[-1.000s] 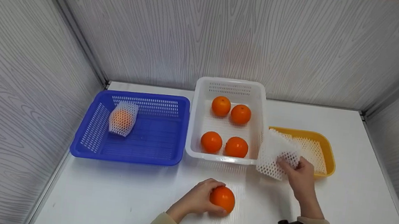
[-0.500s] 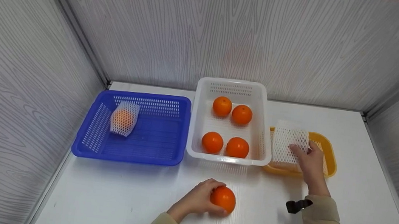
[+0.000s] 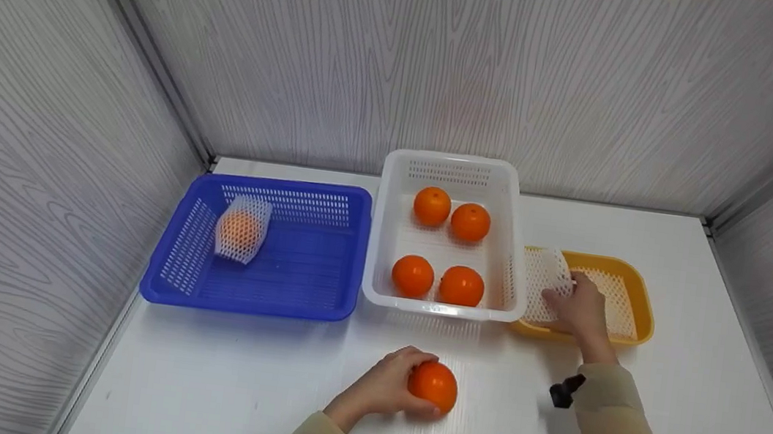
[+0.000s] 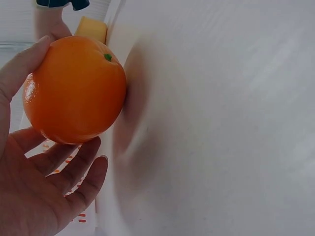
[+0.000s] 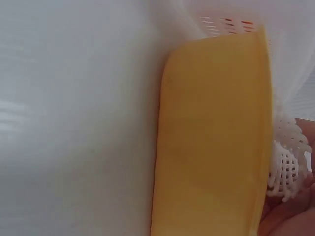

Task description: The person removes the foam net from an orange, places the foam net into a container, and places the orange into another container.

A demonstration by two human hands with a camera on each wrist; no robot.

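My left hand [image 3: 384,386] grips an orange [image 3: 435,387] on the white table, thumb on the near side and fingers on the far side. The left wrist view shows that orange [image 4: 78,91] with a small green stem mark. Over the yellow basket [image 3: 642,315], my right hand [image 3: 583,309] pinches a white foam net sleeve [image 3: 550,278] that bends upward at its fingers. More foam netting [image 3: 609,296] lies in that basket. In the right wrist view the yellow wall [image 5: 211,132] covers much of the scene, with netting [image 5: 285,169] and part of the hand behind it.
A white basket [image 3: 379,246] with several oranges stands at the middle back, against the yellow basket's left side. Left of it is a blue basket [image 3: 273,299] holding one orange in a foam net [image 3: 241,230]. Wood-grain walls [image 3: 376,61] enclose the table's back and sides.
My right hand has brought foam netting from beside the white basket back over the yellow basket and lowered it there. My left hand keeps its hold on the orange.
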